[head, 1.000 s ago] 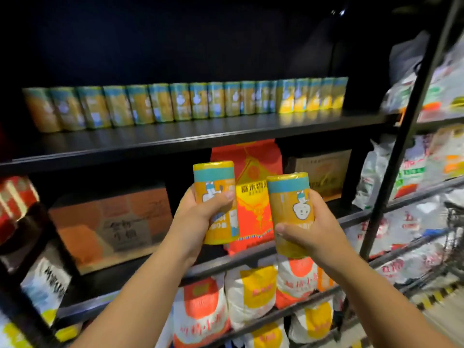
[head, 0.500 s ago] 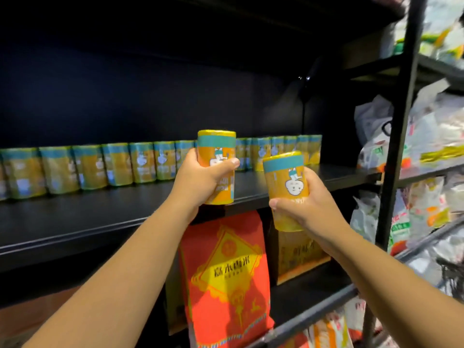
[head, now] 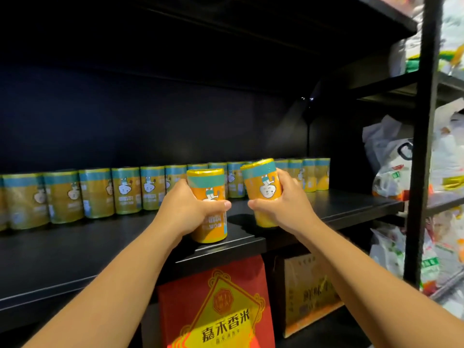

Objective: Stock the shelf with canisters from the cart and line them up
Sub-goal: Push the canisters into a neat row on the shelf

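Two orange canisters are arriving on the black shelf [head: 100, 242], ahead of the back row [head: 125, 189]. The left hand [head: 185, 212] curls fingers and thumb round the left canister [head: 207, 180], upright near the front edge. The right hand [head: 283, 204] wraps the right canister [head: 261, 183], which leans left; whether its base touches is unclear. Best to level that one, then slide both back against the row, faces forward. Half a second earlier both hung in the air before the shelf edge.
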